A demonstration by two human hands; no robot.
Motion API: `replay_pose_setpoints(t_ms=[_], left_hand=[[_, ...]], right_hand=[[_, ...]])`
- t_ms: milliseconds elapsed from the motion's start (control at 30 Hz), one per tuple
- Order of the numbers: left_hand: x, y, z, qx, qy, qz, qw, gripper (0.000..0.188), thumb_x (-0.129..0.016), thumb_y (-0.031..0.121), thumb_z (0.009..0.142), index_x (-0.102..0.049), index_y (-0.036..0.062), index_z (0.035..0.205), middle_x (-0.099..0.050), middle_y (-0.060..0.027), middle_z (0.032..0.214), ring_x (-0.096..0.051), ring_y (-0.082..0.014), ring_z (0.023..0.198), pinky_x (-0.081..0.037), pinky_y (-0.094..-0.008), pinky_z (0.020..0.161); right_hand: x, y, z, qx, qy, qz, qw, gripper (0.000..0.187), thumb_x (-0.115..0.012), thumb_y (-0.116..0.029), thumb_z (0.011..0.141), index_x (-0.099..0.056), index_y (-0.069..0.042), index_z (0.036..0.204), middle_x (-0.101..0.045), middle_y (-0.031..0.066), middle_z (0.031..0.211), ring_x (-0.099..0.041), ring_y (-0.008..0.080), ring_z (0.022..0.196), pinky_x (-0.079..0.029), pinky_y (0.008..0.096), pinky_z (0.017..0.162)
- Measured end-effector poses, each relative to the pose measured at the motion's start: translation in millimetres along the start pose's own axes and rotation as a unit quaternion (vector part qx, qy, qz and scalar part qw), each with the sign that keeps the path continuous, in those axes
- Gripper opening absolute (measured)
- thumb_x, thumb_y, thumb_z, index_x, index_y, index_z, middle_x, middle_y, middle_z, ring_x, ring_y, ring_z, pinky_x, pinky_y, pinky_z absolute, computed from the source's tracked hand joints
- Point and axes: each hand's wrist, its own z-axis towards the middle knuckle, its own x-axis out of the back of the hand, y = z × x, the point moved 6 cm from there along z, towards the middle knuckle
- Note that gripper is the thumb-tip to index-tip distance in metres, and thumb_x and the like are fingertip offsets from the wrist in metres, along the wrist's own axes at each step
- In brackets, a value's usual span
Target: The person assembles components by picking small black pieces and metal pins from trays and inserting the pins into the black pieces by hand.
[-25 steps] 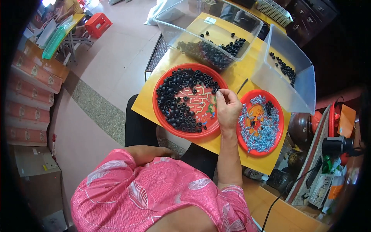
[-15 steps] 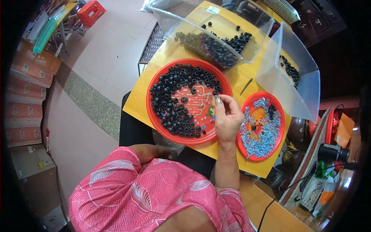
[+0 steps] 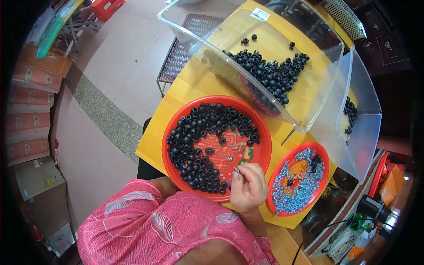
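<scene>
Head view gives me the right hand (image 3: 248,190) over the near right edge of a round red tray (image 3: 166,165), thumb and forefinger pinched together on a small shiny piece (image 3: 236,169); it is too small for me to make out its exact shape. On the other side I get only a stretch of left forearm (image 3: 164,186) below the tray; the left hand is hidden, so I cannot tell its state.

Black beads (image 3: 190,128) crowd the tray's left and far sides, and a gold pattern shows on its red bottom. Just right of the hand I see a smaller red plate (image 3: 326,170) spread with tiny silver-blue pieces (image 3: 289,198), a few dark bits among them. Both sit on a yellow tabletop (image 3: 152,143), with a thin dark stick (image 3: 288,137) beyond the plate.

Farther out, a big clear bin (image 3: 297,126) holds a heap of similar beads, and a frosted bin (image 3: 365,132) to its right holds fewer. A woven-top stool (image 3: 179,62) stands left of the table on the pale floor (image 3: 117,75).
</scene>
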Motion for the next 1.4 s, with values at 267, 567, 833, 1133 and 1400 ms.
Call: replay_pose_setpoints(t_ms=[267, 567, 833, 1133, 1400], left_hand=[[31, 29, -21, -0.010, 0.121, 0.032, 0.992, 0.022, -0.051, 0.019, 0.076, -0.061, 0.0013, 0.085, -0.059, -0.0206, 0.082, -0.055, -0.0329, 0.086, -0.043, -0.0408, 0.075], [40, 60, -86, 0.014, 0.238, 0.074, 0.968, 0.020, -0.051, 0.018, 0.077, -0.060, 0.0015, 0.084, -0.058, -0.0204, 0.080, -0.055, -0.0332, 0.087, -0.043, -0.0401, 0.076], [103, 183, -179, 0.111, -0.070, 0.002, 0.991, 0.028, -0.056, 0.022, 0.083, -0.059, -0.0004, 0.099, -0.061, -0.0182, 0.095, -0.059, -0.0290, 0.086, -0.046, -0.0357, 0.076], [229, 226, -142, -0.042, 0.428, 0.090, 0.898, 0.008, -0.061, 0.003, 0.073, -0.061, 0.0011, 0.081, -0.056, -0.0108, 0.074, -0.057, -0.0229, 0.073, -0.045, -0.0306, 0.064], [236, 217, -78, -0.103, 0.418, 0.331, 0.840, 0.016, -0.063, 0.006, 0.062, -0.064, 0.0045, 0.077, -0.056, -0.0097, 0.074, -0.054, -0.0276, 0.078, -0.045, -0.0380, 0.070]], right_hand=[[11, -4, -1, 0.000, 0.069, -0.003, 0.998, 0.012, -0.057, 0.006, 0.075, -0.057, 0.005, 0.087, -0.057, 0.0121, 0.085, -0.055, 0.0168, 0.075, -0.045, 0.0247, 0.065], [5, 1, 5, -0.011, 0.063, 0.065, 0.996, 0.010, -0.060, 0.003, 0.074, -0.061, 0.001, 0.084, -0.059, 0.0069, 0.076, -0.054, 0.0097, 0.062, -0.043, 0.0219, 0.055], [5, 28, -1, -0.152, 0.067, 0.247, 0.955, 0.007, -0.060, 0.000, 0.076, -0.062, 0.001, 0.082, -0.056, -0.0043, 0.067, -0.048, 0.0013, 0.058, -0.039, 0.0170, 0.051], [1, 34, 1, -0.170, 0.033, 0.344, 0.923, 0.006, -0.057, 0.000, 0.075, -0.062, 0.000, 0.079, -0.058, -0.0026, 0.067, -0.050, 0.0024, 0.059, -0.040, 0.0173, 0.053], [-2, 46, 1, -0.166, 0.020, 0.297, 0.940, 0.007, -0.058, -0.002, 0.075, -0.060, 0.001, 0.081, -0.061, 0.0010, 0.072, -0.055, 0.0060, 0.065, -0.044, 0.0204, 0.058]])
